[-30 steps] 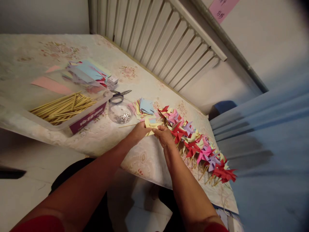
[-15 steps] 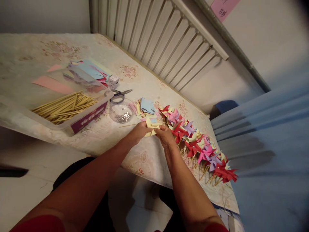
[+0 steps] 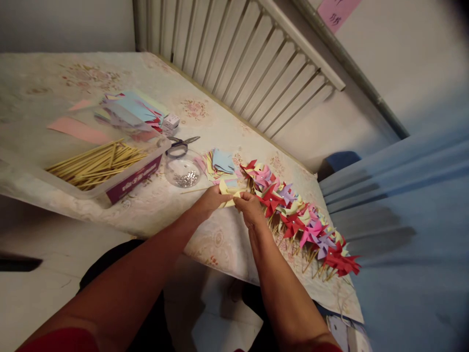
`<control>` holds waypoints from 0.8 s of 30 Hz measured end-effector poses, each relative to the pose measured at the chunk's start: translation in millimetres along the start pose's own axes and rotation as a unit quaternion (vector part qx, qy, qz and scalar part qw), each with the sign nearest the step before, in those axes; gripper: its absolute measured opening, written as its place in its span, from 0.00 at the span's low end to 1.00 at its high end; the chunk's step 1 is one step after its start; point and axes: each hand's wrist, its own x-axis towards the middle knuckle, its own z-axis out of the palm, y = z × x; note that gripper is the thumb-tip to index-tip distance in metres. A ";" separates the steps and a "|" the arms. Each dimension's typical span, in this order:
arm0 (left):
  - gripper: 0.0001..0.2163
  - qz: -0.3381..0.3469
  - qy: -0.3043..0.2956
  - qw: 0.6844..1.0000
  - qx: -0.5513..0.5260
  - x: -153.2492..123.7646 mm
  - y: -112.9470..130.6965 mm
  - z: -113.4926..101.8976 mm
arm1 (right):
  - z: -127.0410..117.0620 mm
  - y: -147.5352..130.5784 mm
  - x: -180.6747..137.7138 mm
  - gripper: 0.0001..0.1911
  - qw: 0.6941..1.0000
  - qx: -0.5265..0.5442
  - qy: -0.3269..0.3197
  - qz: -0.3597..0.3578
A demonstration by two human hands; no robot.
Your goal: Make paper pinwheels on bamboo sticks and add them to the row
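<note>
Between my hands, above the front part of the table, is a pale yellow paper pinwheel (image 3: 227,201) with folded blades. My left hand (image 3: 213,199) pinches its left side. My right hand (image 3: 249,204) grips its right side, with thumb and fingers at the paper near the centre. Just behind lies a pile of cut paper squares (image 3: 223,161), blue on top. A thin stick (image 3: 194,190) lies on the cloth left of my left hand. Right of my right hand spread many finished pinwheels (image 3: 293,225) on sticks, in red, pink, purple and yellow.
A round clear dish (image 3: 184,171) holds small shiny pins. Behind it rest scissors (image 3: 183,142) and a small white box (image 3: 170,122). A plastic bin (image 3: 134,178) contains wooden sticks. Coloured paper sheets (image 3: 132,108) lie farther back. A radiator (image 3: 234,58) borders the flowered tablecloth (image 3: 216,239); a blue curtain (image 3: 399,234) hangs right.
My right fingers have shifted slightly on the yellow paper, and its upper blade has tilted a little to the left. Both hands keep hold of it.
</note>
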 end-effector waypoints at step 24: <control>0.20 -0.023 -0.016 0.999 0.027 -2.0 1.4 0.8 | -3.0 9.0 -5.5 0.11 1.000 -0.009 0.019 -0.011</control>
